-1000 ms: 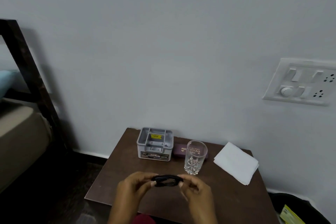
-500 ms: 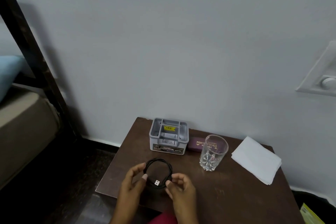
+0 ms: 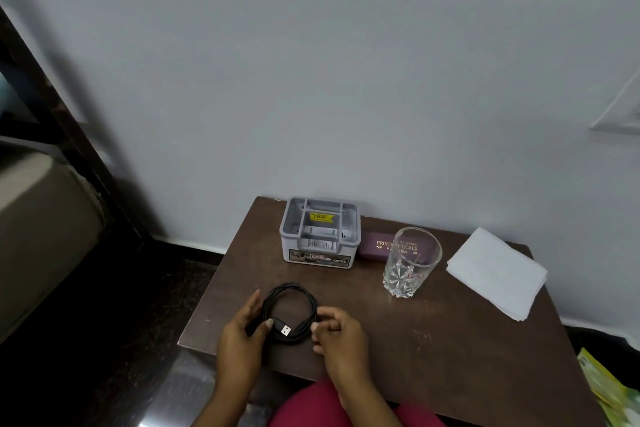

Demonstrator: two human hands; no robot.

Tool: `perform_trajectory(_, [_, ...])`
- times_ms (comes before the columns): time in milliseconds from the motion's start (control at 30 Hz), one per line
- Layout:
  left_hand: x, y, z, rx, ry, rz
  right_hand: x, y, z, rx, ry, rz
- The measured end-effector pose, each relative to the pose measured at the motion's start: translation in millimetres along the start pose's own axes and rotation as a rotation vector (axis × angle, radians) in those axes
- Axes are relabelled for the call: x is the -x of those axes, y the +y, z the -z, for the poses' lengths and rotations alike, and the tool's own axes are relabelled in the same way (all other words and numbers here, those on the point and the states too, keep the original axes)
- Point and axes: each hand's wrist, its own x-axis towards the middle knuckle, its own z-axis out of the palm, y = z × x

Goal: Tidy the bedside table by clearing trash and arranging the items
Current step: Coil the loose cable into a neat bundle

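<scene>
A coiled black USB cable lies flat on the dark brown bedside table, near its front left corner. My left hand holds the coil's left side, thumb beside the silver plug. My right hand pinches the coil's right side. Behind it stand a grey plastic organiser box, a maroon spectacle case and an empty cut-glass tumbler. A folded white cloth lies at the back right.
A bed with a dark wooden frame stands to the left. The wall runs right behind the table, with a switch plate at the right edge. Yellow-green packaging lies low on the right, beside the table.
The cable was held up in both hands as a flattened bundle; it has come down onto the table as a round coil. The camera view has shifted left and down.
</scene>
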Motion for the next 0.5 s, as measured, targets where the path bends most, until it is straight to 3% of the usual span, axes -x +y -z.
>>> perform_trajectory(133, [0.2, 4.4, -0.4, -0.039, 0.006, -0.013, -2.9, 0.8, 0.5, 0.065, 0.027, 0.003])
perform_trajectory(333, [-17.6, 27.9, 4.5, 0.085, 0.103, -0.009, -17.5, -11.9, 11.4, 0.107, 0.343, 0.241])
perform_trajectory(500, [-47.8, 41.0, -6.6, 0.139, -0.01, -0.017, -43.5, -25.0, 10.7, 0.097, 0.321, 0.272])
